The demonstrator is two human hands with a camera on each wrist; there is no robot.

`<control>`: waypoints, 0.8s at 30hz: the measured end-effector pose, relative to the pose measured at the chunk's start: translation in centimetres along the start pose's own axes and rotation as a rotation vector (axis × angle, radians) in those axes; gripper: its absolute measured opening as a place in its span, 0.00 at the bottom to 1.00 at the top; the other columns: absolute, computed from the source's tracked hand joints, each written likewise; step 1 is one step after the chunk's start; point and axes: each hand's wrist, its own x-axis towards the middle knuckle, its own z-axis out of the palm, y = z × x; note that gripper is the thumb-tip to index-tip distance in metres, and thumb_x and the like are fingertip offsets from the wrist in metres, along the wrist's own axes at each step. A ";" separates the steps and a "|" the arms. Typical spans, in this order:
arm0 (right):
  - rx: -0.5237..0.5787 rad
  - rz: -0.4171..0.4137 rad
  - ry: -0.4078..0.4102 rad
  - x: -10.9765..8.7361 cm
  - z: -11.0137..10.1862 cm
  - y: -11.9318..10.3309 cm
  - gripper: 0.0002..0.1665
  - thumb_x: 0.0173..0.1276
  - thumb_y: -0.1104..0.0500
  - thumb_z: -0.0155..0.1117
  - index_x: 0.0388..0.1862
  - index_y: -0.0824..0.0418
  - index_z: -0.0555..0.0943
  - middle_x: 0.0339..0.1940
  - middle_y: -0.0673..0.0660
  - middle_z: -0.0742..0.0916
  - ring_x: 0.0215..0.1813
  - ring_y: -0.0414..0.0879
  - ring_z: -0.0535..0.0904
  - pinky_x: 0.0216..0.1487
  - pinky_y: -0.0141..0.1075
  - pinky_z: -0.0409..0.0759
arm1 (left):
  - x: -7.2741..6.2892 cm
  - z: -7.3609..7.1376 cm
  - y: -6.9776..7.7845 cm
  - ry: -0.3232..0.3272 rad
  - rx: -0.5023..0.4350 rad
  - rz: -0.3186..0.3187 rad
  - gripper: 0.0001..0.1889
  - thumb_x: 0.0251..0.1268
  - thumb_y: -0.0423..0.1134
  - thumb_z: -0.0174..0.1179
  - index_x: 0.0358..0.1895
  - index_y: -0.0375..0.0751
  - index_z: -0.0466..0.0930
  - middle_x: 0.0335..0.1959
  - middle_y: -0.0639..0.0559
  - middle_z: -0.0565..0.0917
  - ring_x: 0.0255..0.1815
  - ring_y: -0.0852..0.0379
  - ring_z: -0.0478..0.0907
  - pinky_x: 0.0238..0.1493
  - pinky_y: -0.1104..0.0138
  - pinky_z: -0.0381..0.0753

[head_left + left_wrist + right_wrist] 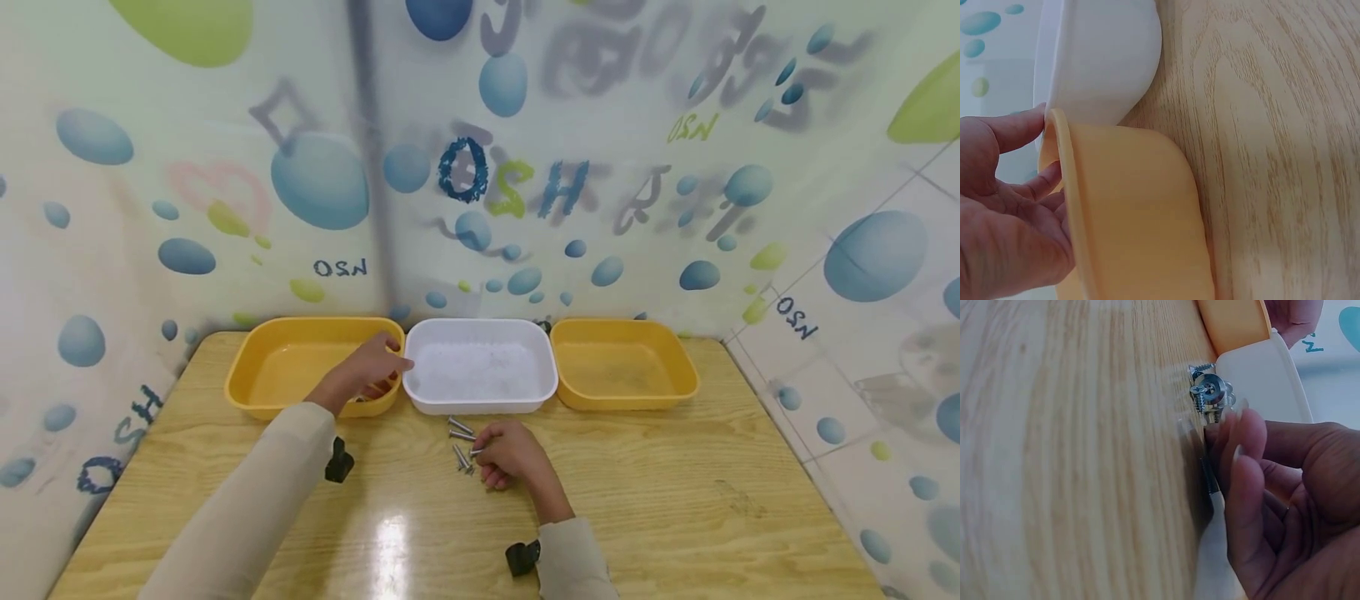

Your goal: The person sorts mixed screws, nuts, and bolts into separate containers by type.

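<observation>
My left hand (367, 367) reaches over the right end of the left yellow tray (255, 358). In the left wrist view, its fingers (1044, 181) are loosely bent inside the rim, one digit right at the corner beside the white tray (480, 408); the tray wall partly hides them. Something small and grey shows beneath this hand in the tray. On the table in front of the white tray, my right hand (513, 454) pinches a metal screw (477, 452) between its fingertips. Several loose screws (461, 429) lie just left of it, seen close together in the right wrist view.
A second yellow tray (626, 404) stands right of the white one, all three in a row against the patterned wall covering (480, 250). The wooden table (675, 500) stretches out in front. A black wrist mount (339, 461) hangs at the left sleeve, another (521, 558) at the right.
</observation>
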 end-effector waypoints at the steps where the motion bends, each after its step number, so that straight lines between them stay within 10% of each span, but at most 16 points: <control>1: 0.000 0.000 0.000 0.0 0.0 0.0 0.07 0.58 0.72 0.61 0.35 0.66 0.81 0.12 0.55 0.80 0.12 0.41 0.75 0.13 0.31 0.74 | 0.0 0.0 0.0 0.000 -0.004 -0.004 0.28 0.68 0.47 0.58 0.63 0.40 0.57 0.49 0.40 0.72 0.44 0.45 0.73 0.40 0.60 0.79; 24: -0.058 -0.126 0.009 -0.8 -2.2 -4.4 0.08 0.64 0.65 0.61 0.41 0.67 0.82 0.14 0.55 0.81 0.14 0.43 0.78 0.17 0.36 0.79 | -0.1 0.0 0.3 -0.001 -0.022 -0.035 0.29 0.68 0.47 0.59 0.65 0.42 0.55 0.52 0.38 0.72 0.48 0.43 0.74 0.45 0.57 0.80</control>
